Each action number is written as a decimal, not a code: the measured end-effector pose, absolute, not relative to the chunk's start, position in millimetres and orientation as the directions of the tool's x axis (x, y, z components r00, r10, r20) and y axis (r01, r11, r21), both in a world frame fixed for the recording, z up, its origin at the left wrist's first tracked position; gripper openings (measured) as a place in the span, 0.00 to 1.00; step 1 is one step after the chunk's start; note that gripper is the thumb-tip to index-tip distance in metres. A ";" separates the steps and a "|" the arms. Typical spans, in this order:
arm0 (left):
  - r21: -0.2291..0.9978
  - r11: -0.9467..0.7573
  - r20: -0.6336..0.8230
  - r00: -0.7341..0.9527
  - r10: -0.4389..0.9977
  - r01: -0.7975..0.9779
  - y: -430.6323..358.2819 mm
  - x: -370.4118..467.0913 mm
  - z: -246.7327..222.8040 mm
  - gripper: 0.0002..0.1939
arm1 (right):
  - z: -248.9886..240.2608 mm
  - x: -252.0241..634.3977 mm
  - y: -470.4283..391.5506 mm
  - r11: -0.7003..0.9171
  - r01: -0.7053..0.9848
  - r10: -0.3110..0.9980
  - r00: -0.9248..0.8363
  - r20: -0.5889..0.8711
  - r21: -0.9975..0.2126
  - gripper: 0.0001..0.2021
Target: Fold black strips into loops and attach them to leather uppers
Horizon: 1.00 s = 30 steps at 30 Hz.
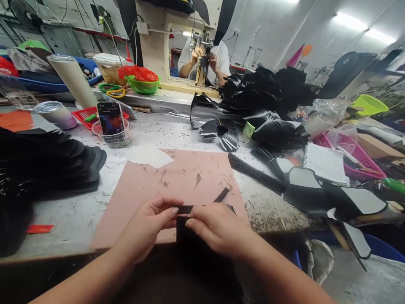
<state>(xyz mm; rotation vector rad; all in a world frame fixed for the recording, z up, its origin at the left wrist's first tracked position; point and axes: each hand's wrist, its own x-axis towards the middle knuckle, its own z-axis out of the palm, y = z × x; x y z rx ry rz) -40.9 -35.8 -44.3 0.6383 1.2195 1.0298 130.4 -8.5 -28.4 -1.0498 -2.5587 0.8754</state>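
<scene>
My left hand (147,226) pinches one end of a narrow black strip (186,209) between thumb and fingers. My right hand (218,230) is closed just beside it, with the thumb pressing on the top edge of a black leather-like piece (193,257) that hangs below the table edge. The strip passes under the right fingers, and how it meets the piece is hidden there. Past the right knuckles, a strip end (221,195) sticks up over the pink mat (152,181). A white paper-like cutout (150,156) lies across the mat's far edge.
Stacked black pieces (53,160) stand at left. A phone (110,119) leans in a clear bowl (118,141). At right are a black pile (253,90), black-and-white pieces (303,190) and a pink basket (363,169). Beyond a sewing machine (155,42), another person's hands (212,61) are working.
</scene>
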 end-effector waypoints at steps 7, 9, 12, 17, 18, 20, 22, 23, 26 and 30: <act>0.859 0.426 -0.439 0.021 0.898 -0.284 -44.5 -39.3 -34.1 0.07 | -28.4 130.9 -12.0 0.516 0.533 0.758 -0.649 0.067 -0.670 0.13; 0.856 0.427 -0.440 0.024 0.898 -0.292 -45.6 -39.6 -33.8 0.07 | -28.9 130.3 -12.2 0.515 0.532 0.763 -0.642 0.077 -0.672 0.13; 0.846 0.423 -0.437 0.034 0.899 -0.324 -46.5 -39.8 -34.0 0.07 | -28.9 129.8 -12.8 0.511 0.542 0.765 -0.641 0.065 -0.667 0.14; 0.840 0.418 -0.432 0.041 0.901 -0.346 -46.5 -39.2 -34.3 0.07 | -28.0 130.4 -12.6 0.493 0.552 0.771 -0.635 0.044 -0.672 0.15; 0.839 0.418 -0.433 0.039 0.901 -0.349 -46.5 -39.1 -34.2 0.07 | -28.1 130.5 -12.6 0.490 0.555 0.773 -0.632 0.042 -0.672 0.15; 0.837 0.418 -0.434 0.035 0.900 -0.355 -46.6 -39.1 -33.9 0.07 | -28.8 130.5 -12.7 0.486 0.561 0.777 -0.628 0.038 -0.670 0.15; 0.836 0.416 -0.431 0.041 0.901 -0.358 -46.6 -39.3 -33.5 0.07 | -29.6 130.1 -13.0 0.483 0.572 0.781 -0.624 0.031 -0.662 0.15; 0.834 0.416 -0.430 0.047 0.902 -0.361 -46.5 -39.5 -33.4 0.08 | -29.9 129.9 -13.2 0.483 0.579 0.782 -0.622 0.027 -0.657 0.16; 0.838 0.422 -0.427 0.065 0.902 -0.347 -46.3 -40.1 -34.6 0.09 | -29.9 129.1 -13.7 0.487 0.598 0.785 -0.620 0.017 -0.636 0.16; 0.889 0.374 -0.385 0.014 0.923 -0.265 -46.9 -39.4 -40.7 0.10 | -28.8 129.1 -13.8 0.497 0.622 0.787 -0.616 0.013 -0.605 0.16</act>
